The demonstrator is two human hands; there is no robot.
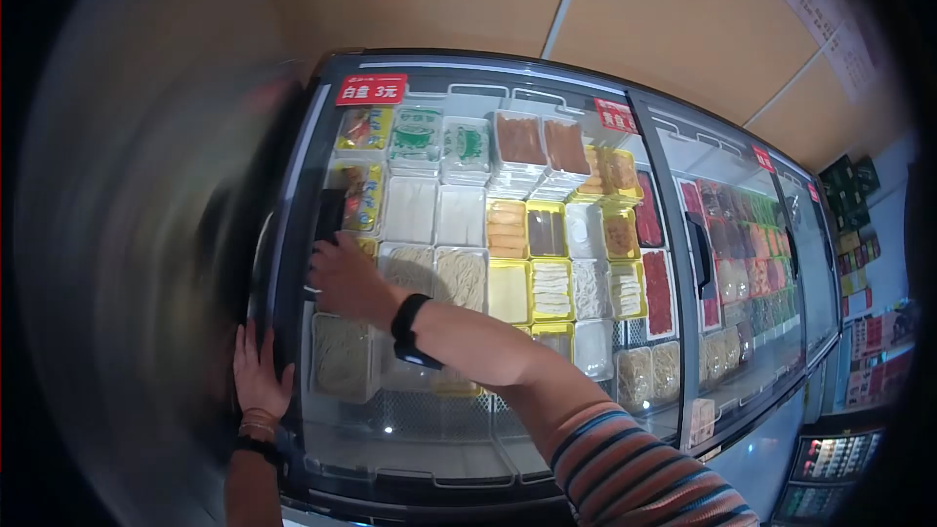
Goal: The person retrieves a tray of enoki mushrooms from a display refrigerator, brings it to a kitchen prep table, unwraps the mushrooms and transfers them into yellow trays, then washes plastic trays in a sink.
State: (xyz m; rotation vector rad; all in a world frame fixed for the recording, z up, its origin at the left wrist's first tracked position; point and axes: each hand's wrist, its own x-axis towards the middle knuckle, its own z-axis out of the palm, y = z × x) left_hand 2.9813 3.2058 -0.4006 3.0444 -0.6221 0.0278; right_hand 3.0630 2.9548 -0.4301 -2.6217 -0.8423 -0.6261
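My right hand is at the left edge of the glass door of a display fridge. Its fingers curl at the lower end of a black door handle, partly hiding it. A black watch is on that wrist, and a striped sleeve covers the upper arm. Lower left, my left hand lies flat with fingers stretched along the dark fridge frame. Behind the glass near my right hand are a tray of pale noodles and yellow-edged packets.
Trays of sausages, white strips and red meat fill the fridge. A second door has a black handle. A red price sign hangs at the top left. Stocked shelves stand at the lower right.
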